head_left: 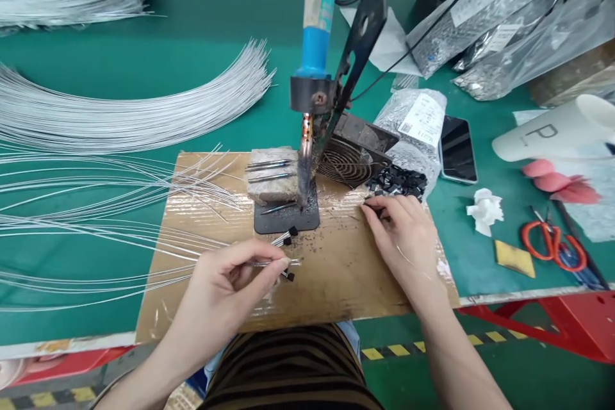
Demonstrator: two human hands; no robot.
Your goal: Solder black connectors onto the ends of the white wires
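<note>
My left hand point(235, 282) pinches a thin silver wire point(144, 282) near its end over a cardboard sheet point(336, 269); small black parts point(289, 235) sit on wire tips just past my fingers. My right hand point(403, 234) lies palm down at the edge of a pile of small black parts point(398, 180), fingertips curled onto one. A blue-handled soldering iron point(317, 19) stands clamped upright, its tip down on a dark metal plate point(286, 214) between my hands.
Bundles of silver wires point(120, 115) fan across the green table on the left. A small fan grille point(346, 163), a phone point(457, 148), silver bags point(504, 19), red scissors point(552, 245), a yellow sponge point(514, 258) and a white paper cup point(557, 131) lie on the right.
</note>
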